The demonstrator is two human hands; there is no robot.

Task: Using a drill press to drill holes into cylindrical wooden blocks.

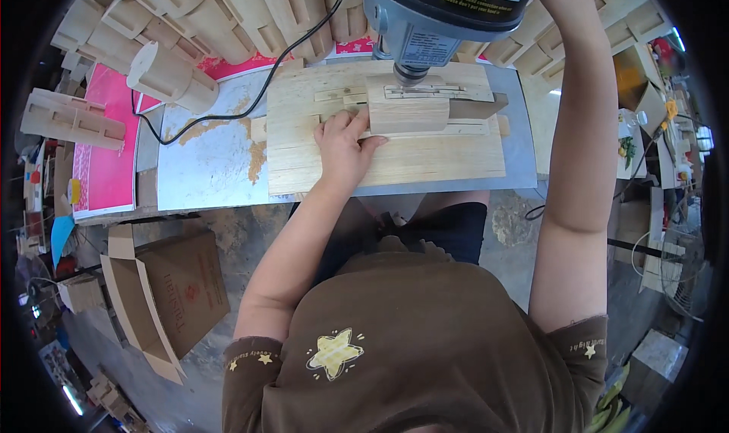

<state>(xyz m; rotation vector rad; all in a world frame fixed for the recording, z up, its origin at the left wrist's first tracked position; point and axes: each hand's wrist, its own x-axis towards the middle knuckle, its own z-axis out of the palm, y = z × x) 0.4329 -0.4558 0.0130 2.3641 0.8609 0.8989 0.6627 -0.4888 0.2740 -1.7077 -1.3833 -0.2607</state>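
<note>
While the left hand (345, 148), fingers bent and grip unclear, touches the wooden block (408, 116) beneath the drill chuck (410, 75), drilling appears unfinished, the remainder indeterminable; the right hand lies out of view.

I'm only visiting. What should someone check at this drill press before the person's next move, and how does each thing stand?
1. Pale, boxy wooden block resting on the flat, light wooden board: ok.
2. Left hand steadying the block's left end: ok, touching there.
3. Right hand's position: cannot tell, beyond the upper edge.
4. Round silver metal chuck stationary: cannot tell from a still.
5. Long black cable off the block: ok.
6. Grey metal worktop clean: not ok, tan dusty patches.
</note>
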